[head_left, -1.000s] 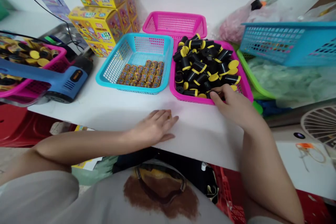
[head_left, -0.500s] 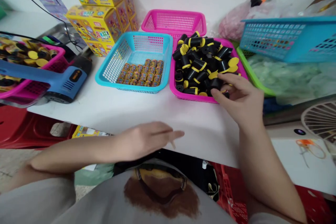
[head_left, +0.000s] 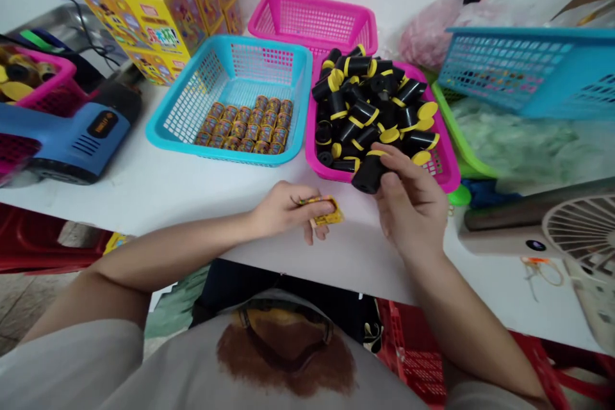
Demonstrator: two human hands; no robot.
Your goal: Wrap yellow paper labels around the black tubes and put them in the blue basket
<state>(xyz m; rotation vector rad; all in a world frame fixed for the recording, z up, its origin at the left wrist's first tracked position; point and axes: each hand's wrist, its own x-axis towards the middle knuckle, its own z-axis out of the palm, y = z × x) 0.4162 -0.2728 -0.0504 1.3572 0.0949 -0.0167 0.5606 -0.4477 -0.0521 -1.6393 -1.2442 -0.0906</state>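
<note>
Between the thumb and fingers of my left hand (head_left: 293, 210) is a small yellow printed wrapper (head_left: 331, 211), held low over the white table. My right hand (head_left: 416, 205) grips a black canister (head_left: 369, 173) with a yellow rim, tilted, at the front edge of the pink basket (head_left: 321, 170). That basket is heaped with black canisters (head_left: 358, 66) with yellow lids. To its left, a blue basket (head_left: 161, 144) contains rows of small canisters in printed sleeves (head_left: 250, 130), standing close together. My fingers hide part of the wrapper and of the held canister.
A blue heat gun (head_left: 91, 141) lies at the left beside another filled pink basket (head_left: 48, 80). Yellow printed boxes (head_left: 144, 19) are stacked behind. A pink basket (head_left: 312, 9) stands at the back. On the right are a green basket (head_left: 468, 157), a raised blue basket (head_left: 509, 70) and a fan (head_left: 583, 224).
My right hand has drawn a black canister from the heap towards me. My left hand has turned, and the yellow wrapper in it now shows. The view has shifted slightly.
</note>
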